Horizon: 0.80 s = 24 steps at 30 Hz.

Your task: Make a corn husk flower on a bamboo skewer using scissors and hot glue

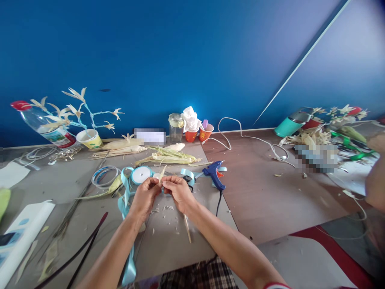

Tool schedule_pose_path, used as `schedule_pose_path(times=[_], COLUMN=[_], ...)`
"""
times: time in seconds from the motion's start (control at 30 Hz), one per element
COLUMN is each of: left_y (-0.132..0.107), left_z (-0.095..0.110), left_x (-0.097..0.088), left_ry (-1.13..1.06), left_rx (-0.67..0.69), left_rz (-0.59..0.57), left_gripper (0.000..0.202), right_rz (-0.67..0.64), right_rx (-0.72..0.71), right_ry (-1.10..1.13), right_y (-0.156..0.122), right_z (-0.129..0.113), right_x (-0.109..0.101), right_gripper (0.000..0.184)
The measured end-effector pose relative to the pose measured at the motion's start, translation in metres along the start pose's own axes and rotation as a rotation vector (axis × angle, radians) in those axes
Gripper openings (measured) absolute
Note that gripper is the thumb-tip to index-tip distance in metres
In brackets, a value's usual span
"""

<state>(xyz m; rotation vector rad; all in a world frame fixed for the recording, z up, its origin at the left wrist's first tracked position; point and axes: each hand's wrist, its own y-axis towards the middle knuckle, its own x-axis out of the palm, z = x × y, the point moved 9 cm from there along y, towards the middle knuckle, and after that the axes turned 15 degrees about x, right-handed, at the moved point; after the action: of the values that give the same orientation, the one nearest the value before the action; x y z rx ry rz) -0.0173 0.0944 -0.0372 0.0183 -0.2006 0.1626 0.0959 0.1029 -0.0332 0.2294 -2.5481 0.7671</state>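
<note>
My left hand (146,195) and my right hand (179,193) meet over the table, fingertips pinched together on a small pale strip of corn husk (163,172). Its pointed end sticks up between them; the lower part is hidden by my fingers. Just behind my left hand lies a spool of light blue ribbon (142,175), and a loose length of ribbon (122,204) trails down beside that forearm. A blue glue gun (214,175) rests on its side right of my right hand. Beneath my right wrist is a thin wooden stick (187,229), among small husk scraps (168,207).
Dried husks (171,156) lie behind my hands. Along the blue wall stand a glass jar (176,130), red paper cups (206,132), a yellow cup (89,139) holding husk flowers, and a tilted bottle (54,130). A white cable (255,138) crosses rightward. Another person's blurred arm (375,176) is at right.
</note>
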Motion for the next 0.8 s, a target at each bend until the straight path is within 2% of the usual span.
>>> schedule_pose_path(times=[0.1, 0.23, 0.4, 0.67, 0.8], left_y=[0.0, -0.001, -0.002, -0.005, -0.007], left_z=[-0.001, 0.001, 0.007, 0.004, 0.004], left_x=[0.0, 0.002, 0.004, 0.013, 0.019], left_ry=[0.035, 0.135, 0.247, -0.014, -0.176], left_rx=[0.005, 0.046, 0.11, 0.0, -0.03], left_rz=[-0.01, -0.039, -0.048, -0.085, -0.083], left_gripper=[0.031, 0.028, 0.024, 0.021, 0.02], right_rz=[0.02, 0.116, 0.211, 0.188, 0.223], right_rx=[-0.01, -0.048, -0.103, -0.118, -0.135], right_ry=[-0.01, -0.087, -0.178, -0.19, -0.221], right_y=[-0.001, -0.003, -0.003, -0.003, -0.001], right_z=[-0.001, -0.003, -0.006, -0.009, -0.01], right_x=[0.001, -0.001, -0.005, -0.007, -0.012], right_gripper=[0.015, 0.02, 0.013, 0.014, 0.013])
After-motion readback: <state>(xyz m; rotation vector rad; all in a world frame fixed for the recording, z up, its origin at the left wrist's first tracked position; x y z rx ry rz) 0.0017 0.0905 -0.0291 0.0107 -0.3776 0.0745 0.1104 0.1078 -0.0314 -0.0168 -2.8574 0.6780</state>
